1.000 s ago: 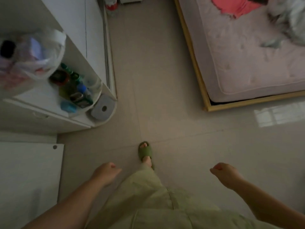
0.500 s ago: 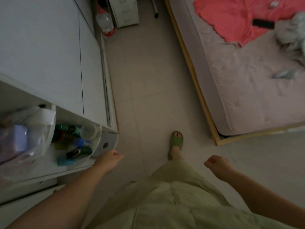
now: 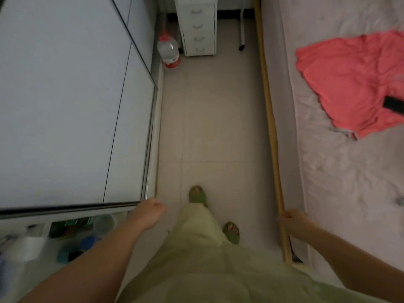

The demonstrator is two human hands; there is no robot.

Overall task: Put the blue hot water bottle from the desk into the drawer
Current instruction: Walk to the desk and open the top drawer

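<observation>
two bare hands, both empty: the left hand (image 3: 149, 213) loosely curled by the corner of a white wardrobe (image 3: 65, 106), the right hand (image 3: 291, 219) curled over the wooden bed frame (image 3: 271, 127). two green slippers (image 3: 197, 194) on the beige tiled floor (image 3: 214, 106). one water bottle (image 3: 168, 51), one white drawer unit (image 3: 199, 25), one pink cloth (image 3: 349, 84) on the mattress (image 3: 349, 193). the blue hot water bottle and desk are out of view.
</observation>
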